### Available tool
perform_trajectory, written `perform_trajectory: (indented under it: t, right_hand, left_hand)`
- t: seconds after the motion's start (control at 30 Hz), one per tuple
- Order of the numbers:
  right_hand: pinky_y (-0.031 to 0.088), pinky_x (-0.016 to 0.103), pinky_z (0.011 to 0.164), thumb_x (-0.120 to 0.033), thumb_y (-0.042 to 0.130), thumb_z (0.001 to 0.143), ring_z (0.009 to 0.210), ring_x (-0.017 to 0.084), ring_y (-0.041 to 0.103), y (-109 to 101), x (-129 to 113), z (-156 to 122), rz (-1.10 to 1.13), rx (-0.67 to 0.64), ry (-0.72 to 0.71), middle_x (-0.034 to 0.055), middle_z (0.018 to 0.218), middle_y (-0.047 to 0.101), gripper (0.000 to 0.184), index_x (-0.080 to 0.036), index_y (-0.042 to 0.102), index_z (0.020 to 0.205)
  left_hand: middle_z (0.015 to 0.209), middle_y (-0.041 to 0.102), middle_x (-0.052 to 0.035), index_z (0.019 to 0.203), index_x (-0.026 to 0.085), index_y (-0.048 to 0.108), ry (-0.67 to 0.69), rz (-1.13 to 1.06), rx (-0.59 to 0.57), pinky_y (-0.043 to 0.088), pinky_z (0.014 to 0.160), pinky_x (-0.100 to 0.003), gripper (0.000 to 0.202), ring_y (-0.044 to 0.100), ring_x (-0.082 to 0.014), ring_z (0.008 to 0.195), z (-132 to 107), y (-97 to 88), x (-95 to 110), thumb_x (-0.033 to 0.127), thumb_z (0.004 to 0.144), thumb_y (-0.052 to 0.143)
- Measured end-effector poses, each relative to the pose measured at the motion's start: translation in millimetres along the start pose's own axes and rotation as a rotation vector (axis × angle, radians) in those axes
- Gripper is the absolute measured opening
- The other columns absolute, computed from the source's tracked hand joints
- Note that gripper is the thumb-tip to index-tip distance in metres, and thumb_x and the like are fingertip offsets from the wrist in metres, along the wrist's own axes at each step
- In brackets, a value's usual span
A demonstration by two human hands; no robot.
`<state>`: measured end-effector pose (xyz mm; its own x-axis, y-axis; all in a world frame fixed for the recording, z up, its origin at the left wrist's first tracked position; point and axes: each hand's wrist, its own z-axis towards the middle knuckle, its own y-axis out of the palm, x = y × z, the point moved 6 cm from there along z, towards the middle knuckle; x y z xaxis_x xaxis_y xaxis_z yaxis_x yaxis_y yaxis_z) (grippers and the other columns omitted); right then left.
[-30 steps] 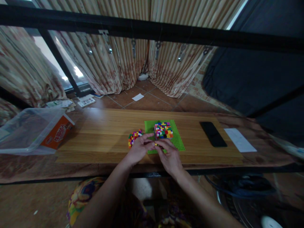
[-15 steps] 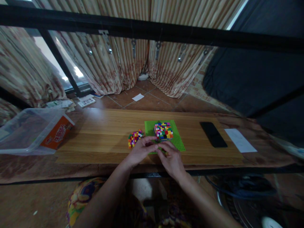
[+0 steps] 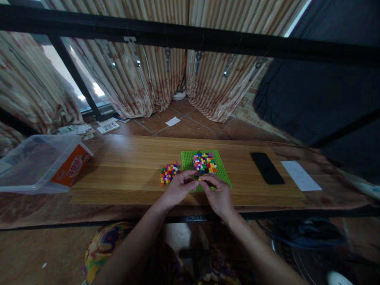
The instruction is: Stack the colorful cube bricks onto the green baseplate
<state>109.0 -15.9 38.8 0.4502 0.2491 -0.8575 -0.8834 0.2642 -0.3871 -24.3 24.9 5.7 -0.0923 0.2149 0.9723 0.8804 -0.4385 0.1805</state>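
Observation:
A green baseplate (image 3: 222, 171) lies on the wooden table (image 3: 127, 166), with a block of many small coloured bricks (image 3: 204, 162) built on it. A smaller cluster of coloured bricks (image 3: 168, 173) lies on the wood just left of the plate. My left hand (image 3: 178, 189) and my right hand (image 3: 219, 194) meet at the plate's near edge, fingertips pinched together around something small and yellowish that I cannot make out.
A black phone (image 3: 267, 168) and a white paper sheet (image 3: 301, 175) lie at the right of the table. A clear plastic bin (image 3: 32, 162) with an orange box (image 3: 71, 166) stands at the left. Curtains and a black bar are behind.
Both hands have drawn slightly back toward me and to the right, staying pinched together at the plate's near edge. The bricks and plate have not moved.

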Motion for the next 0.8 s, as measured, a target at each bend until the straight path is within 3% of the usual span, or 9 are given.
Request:
perform_trajectory:
  t: [0.17, 0.43, 0.57, 0.8]
  right_hand:
    - [0.049, 0.03, 0.075, -0.026, 0.055, 0.087, 0.082, 0.018, 0.065, -7.5, 6.6, 23.3, -0.14, 0.075, -0.023, 0.0042, 0.089, 0.07, 0.017, -0.022, 0.072, 0.09]
    - [0.049, 0.032, 0.075, -0.023, 0.052, 0.088, 0.081, 0.019, 0.066, 4.8, 11.5, 33.5, -0.269, 0.036, -0.073, 0.0055, 0.089, 0.072, 0.021, -0.022, 0.073, 0.088]
    - [0.049, 0.031, 0.074, -0.023, 0.053, 0.087, 0.079, 0.019, 0.066, 5.5, 10.9, 34.6, -0.26, 0.029, -0.047, 0.0053, 0.089, 0.072, 0.02, -0.021, 0.073, 0.088]
    - [0.049, 0.032, 0.072, -0.025, 0.053, 0.085, 0.076, 0.019, 0.067, 2.0, 14.3, 36.9, -0.241, 0.086, 0.065, 0.0049, 0.087, 0.074, 0.021, -0.021, 0.073, 0.088]
  left_hand:
    - [0.078, 0.063, -0.001, 0.131, 0.013, 0.051, 0.043, 0.148, 0.077, 0.044, 0.067, -0.026, 0.057, 0.056, -0.0117, 0.068, 4.9, -3.9, -2.9, 0.025, 0.076, 0.064]
    - [0.068, 0.06, 0.0031, 0.139, 0.011, 0.041, 0.1, 0.357, -0.043, 0.039, 0.06, -0.024, 0.063, 0.052, -0.0111, 0.061, 5.1, 6.7, -7.1, 0.022, 0.079, 0.058]
    - [0.068, 0.061, 0.0034, 0.135, 0.013, 0.045, 0.106, 0.446, -0.055, 0.038, 0.058, -0.024, 0.056, 0.051, -0.011, 0.058, 2.0, 9.7, -0.4, 0.022, 0.08, 0.056]
    - [0.076, 0.067, -0.0006, 0.125, 0.014, 0.054, 0.121, 0.531, -0.043, 0.044, 0.066, -0.027, 0.047, 0.058, -0.0141, 0.066, -1.1, 10.9, 6.0, 0.021, 0.079, 0.056]
